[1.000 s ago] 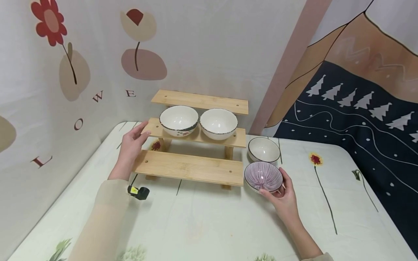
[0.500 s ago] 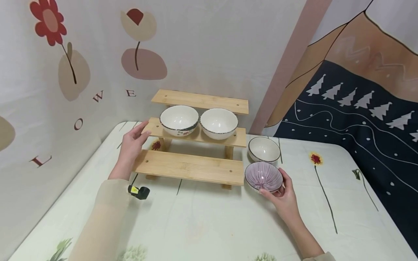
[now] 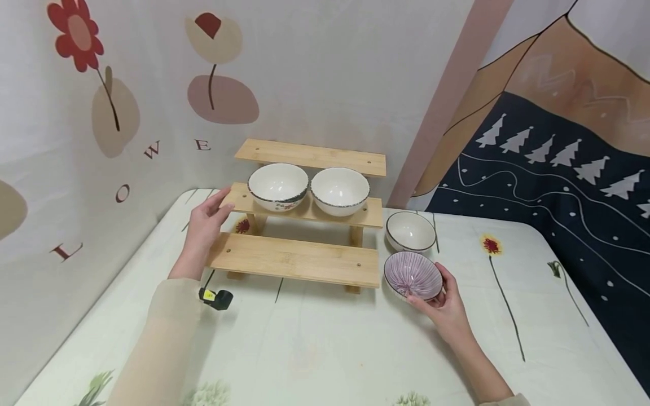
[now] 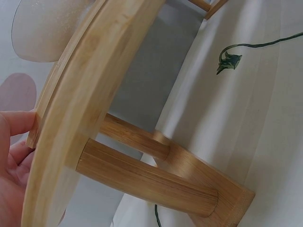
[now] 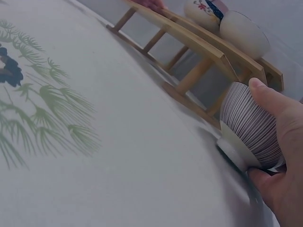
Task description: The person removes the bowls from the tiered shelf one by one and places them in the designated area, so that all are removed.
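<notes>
In the head view my left hand (image 3: 205, 223) holds the left end of the middle board of a three-tier wooden shelf rack (image 3: 294, 259); the left wrist view shows its fingers at the board's edge (image 4: 42, 113). My right hand (image 3: 447, 307) grips a small purple-striped bowl (image 3: 413, 275) by its right side, thumb on the near rim. From the right wrist, this bowl (image 5: 251, 125) appears slightly tilted, its foot close over the cloth. Two white bowls, one with a floral outside (image 3: 278, 186) and one plainer (image 3: 340, 192), sit side by side on the middle board.
Behind the striped bowl, a white bowl with a dark rim (image 3: 410, 232) stands on the table, right of the rack. A black-and-yellow object (image 3: 217, 299) lies near my left forearm. A flower-printed cloth (image 3: 315, 344) covers the table; printed curtains hang behind.
My right hand and the striped bowl have shifted slightly to the right, away from the rack's end. The left hand, rack and other bowls have stayed in place.
</notes>
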A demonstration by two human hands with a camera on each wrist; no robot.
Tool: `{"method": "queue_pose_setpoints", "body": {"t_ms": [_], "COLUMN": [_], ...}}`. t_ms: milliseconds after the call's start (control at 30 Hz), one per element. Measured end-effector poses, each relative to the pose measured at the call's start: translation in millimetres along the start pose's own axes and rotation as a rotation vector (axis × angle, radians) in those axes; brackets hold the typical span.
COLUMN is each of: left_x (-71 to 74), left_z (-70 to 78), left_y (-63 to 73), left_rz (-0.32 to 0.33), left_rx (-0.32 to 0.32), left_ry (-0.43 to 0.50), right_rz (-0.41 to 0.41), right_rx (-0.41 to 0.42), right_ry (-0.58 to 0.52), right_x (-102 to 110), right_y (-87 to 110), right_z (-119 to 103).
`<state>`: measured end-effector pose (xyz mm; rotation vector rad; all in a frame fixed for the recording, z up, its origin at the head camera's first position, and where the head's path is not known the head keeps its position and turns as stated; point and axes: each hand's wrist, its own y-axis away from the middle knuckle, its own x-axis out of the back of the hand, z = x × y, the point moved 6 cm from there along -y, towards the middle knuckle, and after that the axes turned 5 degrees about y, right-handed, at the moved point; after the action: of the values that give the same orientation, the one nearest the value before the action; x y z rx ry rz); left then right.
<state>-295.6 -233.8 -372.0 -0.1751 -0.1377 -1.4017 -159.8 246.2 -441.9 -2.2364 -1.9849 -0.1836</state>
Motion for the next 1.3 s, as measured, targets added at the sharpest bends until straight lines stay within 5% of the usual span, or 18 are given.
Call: {"method": "queue_pose_setpoints", "body": {"t_ms": [533,1300], "left_x": [1.5,1.1], "left_z": [-0.1,-2.4], "left_y": [-3.2,-3.3], "left_rz": [-0.01,-0.004], "left_rx": [-0.006,0.007], "left_ry": [0.009,0.013], "right_rz": [-0.072,-0.105], "right_rx": [0.081,0.08], "right_ry": [0.043,0.089], "right_x": [1.2,3.5], "right_y": [0.8,2.1], "right_z": [-2.0,-6.4]}}
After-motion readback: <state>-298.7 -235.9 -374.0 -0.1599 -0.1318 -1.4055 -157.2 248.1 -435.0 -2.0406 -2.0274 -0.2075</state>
